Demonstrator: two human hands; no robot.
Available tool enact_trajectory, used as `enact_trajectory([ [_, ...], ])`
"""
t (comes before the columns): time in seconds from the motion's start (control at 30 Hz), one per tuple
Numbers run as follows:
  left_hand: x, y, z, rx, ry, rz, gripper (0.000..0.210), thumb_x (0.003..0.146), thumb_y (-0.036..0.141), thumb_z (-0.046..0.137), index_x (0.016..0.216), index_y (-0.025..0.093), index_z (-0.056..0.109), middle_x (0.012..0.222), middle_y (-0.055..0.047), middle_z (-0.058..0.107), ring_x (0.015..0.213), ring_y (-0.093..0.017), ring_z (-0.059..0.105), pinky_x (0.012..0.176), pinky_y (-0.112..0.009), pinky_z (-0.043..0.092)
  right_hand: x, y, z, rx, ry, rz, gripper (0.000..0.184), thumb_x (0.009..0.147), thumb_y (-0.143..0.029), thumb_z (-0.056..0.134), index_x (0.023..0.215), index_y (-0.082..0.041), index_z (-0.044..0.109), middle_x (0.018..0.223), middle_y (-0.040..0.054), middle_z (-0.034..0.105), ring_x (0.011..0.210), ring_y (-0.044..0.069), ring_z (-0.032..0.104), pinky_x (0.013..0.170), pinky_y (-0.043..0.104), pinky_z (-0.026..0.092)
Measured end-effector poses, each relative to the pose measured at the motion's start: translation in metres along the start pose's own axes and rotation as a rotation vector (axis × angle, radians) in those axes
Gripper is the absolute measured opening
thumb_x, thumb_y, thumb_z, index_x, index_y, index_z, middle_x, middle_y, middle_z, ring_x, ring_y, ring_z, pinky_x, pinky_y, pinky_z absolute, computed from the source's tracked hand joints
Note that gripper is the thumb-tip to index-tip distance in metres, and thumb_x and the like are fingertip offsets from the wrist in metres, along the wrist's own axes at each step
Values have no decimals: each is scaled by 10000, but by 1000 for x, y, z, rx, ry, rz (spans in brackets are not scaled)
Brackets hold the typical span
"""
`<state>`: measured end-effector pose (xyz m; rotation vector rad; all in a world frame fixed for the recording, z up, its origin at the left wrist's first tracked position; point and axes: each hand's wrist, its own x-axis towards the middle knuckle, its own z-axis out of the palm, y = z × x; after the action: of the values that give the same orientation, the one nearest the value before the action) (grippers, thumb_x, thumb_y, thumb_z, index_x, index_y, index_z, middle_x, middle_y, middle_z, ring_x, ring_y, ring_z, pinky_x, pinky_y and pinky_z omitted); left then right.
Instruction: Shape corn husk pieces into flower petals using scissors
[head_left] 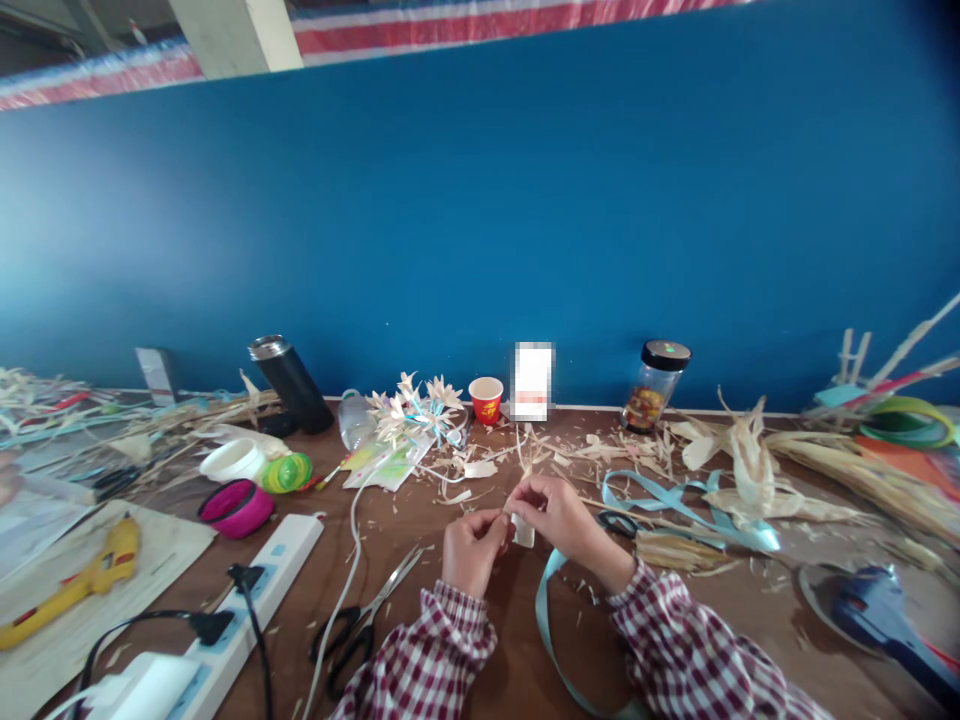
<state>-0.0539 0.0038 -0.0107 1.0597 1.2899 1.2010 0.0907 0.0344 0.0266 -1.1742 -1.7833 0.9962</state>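
Observation:
In the middle of the table my left hand [471, 548] and my right hand [559, 515] meet, both closed in a pinch. Between their fingertips is a small pale piece of husk, largely hidden by the fingers. A whitish strip [524, 532] shows just below them; whether it hangs from the fingers or lies on the table I cannot tell. Light blue ribbon [545, 610] curls across the table below my right wrist. Scissors [379, 610] with black handles lie left of my left hand, blades parted. Husk scraps [480, 468] are scattered beyond my hands.
A yellow glue gun [97, 580], a power strip [259, 590] and a magenta bowl [236, 508] are leftward. Husk flowers [420, 410], a red paper cup [486, 402] and a lidded jar [654, 388] stand at the back. A blue glue gun [885, 615] lies right.

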Motion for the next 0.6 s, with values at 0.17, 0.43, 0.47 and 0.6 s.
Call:
enact_trajectory([
  [0.17,0,-2,2,-45,38,-27,354,642,447,704,720,103,735,531,-26,625,462,-103,504,466,-214,408,0,2,0,-10,8,-1,105,765,-219,598,698,-146,631,633,12,638,581,123,556,544,210,421],
  [0.43,-1,9,2,-315,-96,-365,406,534,417,814,773,102,725,648,-56,679,568,-104,608,543,-198,492,0,2,-3,6,14,1,96,756,-193,584,682,-140,616,602,-5,598,553,105,525,528,200,406],
  [0.47,-1,10,2,-322,-104,-376,410,526,408,823,775,98,723,647,-59,680,561,-102,610,537,-194,491,0,1,-3,5,16,0,97,754,-193,584,680,-139,615,602,-5,598,554,105,526,529,200,407],
  [0.6,0,8,2,-334,-104,-388,407,521,396,830,756,85,713,645,-66,680,548,-105,617,519,-190,489,0,3,-3,-2,22,2,89,747,-196,589,686,-140,622,602,-4,606,553,107,530,531,200,414],
])
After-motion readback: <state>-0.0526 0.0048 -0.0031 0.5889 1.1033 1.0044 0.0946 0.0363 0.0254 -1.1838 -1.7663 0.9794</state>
